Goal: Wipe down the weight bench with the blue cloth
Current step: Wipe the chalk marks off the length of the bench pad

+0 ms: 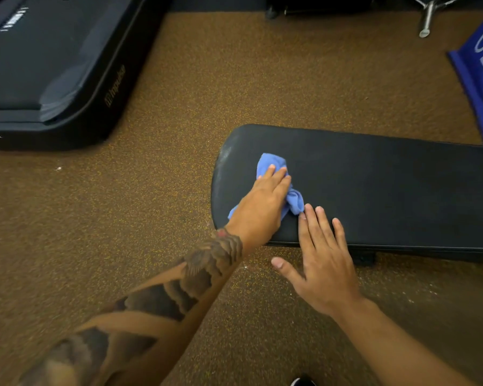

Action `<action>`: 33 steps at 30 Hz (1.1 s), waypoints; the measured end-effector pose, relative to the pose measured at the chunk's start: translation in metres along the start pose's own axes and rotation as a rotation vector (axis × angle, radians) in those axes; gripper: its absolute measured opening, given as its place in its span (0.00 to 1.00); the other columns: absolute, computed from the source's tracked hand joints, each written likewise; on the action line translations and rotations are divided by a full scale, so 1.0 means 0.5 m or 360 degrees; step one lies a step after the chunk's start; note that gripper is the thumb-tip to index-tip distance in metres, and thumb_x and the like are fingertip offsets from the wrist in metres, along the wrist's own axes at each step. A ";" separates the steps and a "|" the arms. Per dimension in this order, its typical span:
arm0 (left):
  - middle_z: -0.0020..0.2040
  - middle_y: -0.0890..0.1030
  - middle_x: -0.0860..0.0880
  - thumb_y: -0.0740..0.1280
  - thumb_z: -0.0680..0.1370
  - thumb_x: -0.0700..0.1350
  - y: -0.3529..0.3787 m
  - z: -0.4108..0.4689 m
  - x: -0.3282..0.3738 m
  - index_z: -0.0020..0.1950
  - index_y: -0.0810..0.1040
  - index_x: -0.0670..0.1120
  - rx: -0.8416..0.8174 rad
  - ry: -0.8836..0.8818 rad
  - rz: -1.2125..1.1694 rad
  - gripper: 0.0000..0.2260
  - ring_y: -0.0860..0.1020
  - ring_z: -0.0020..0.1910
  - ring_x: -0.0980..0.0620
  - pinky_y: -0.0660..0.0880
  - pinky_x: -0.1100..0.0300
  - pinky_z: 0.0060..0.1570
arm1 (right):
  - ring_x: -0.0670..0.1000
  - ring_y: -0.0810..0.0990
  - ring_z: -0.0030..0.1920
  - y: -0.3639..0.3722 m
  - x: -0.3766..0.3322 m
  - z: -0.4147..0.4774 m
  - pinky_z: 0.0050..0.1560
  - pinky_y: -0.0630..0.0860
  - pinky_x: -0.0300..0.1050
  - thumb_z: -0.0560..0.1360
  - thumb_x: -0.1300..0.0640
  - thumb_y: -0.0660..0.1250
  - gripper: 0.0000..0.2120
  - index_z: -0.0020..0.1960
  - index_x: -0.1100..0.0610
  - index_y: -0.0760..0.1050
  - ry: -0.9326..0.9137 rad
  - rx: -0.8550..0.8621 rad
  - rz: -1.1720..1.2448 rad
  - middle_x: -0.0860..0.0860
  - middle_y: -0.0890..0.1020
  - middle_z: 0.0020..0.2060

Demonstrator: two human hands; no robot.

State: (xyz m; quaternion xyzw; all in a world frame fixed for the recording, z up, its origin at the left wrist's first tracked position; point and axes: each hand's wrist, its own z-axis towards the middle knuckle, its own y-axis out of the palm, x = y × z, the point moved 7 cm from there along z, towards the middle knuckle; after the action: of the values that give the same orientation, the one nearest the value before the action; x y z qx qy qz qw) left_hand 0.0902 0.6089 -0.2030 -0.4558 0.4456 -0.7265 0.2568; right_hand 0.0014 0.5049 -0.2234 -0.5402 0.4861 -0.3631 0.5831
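Note:
A black padded weight bench (388,188) runs from the centre to the right edge, its rounded end toward the left. A crumpled blue cloth (271,162) lies on that rounded end. My left hand (262,201) lies flat on the cloth with straight fingers, pressing it onto the pad. My right hand (324,263) hovers over the bench's near edge with fingers spread and straight; its fingertips reach the cloth's right tip. The rounded rim left of the cloth shows pale smears.
A black treadmill base (53,79) fills the upper left. A blue mat (480,79) lies at the upper right, beside a chrome leg (427,20). Brown speckled rubber floor (179,93) surrounds the bench. A shoe tip (301,381) shows at the bottom.

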 end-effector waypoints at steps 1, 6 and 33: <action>0.73 0.65 0.36 0.67 0.76 0.37 -0.007 0.014 -0.014 0.71 0.65 0.34 0.0002 -0.0005 0.0000 0.25 0.59 0.74 0.37 0.59 0.46 0.72 | 0.55 0.46 0.77 0.000 0.001 0.000 0.75 0.50 0.60 0.76 0.29 0.44 0.44 0.77 0.62 0.52 0.0001 0.0003 -0.0006 0.57 0.52 0.77; 0.74 0.64 0.38 0.67 0.75 0.36 -0.055 -0.007 -0.098 0.71 0.66 0.35 0.0127 -0.0279 -0.0072 0.25 0.58 0.75 0.39 0.57 0.48 0.73 | 0.55 0.46 0.77 -0.006 0.000 -0.001 0.75 0.51 0.60 0.77 0.29 0.44 0.43 0.77 0.62 0.51 -0.0006 -0.0003 0.0003 0.57 0.52 0.77; 0.69 0.71 0.37 0.70 0.73 0.36 -0.018 -0.016 -0.020 0.68 0.70 0.34 0.0078 -0.0038 -0.0090 0.23 0.65 0.71 0.37 0.62 0.43 0.69 | 0.55 0.51 0.77 -0.006 0.006 0.000 0.74 0.53 0.60 0.81 0.39 0.45 0.33 0.76 0.62 0.57 0.0012 0.0070 0.0129 0.57 0.56 0.77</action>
State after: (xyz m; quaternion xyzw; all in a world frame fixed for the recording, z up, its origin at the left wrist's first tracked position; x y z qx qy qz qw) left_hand 0.0881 0.6241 -0.2010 -0.4704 0.4115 -0.7387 0.2524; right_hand 0.0024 0.5016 -0.2208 -0.5059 0.5016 -0.3518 0.6073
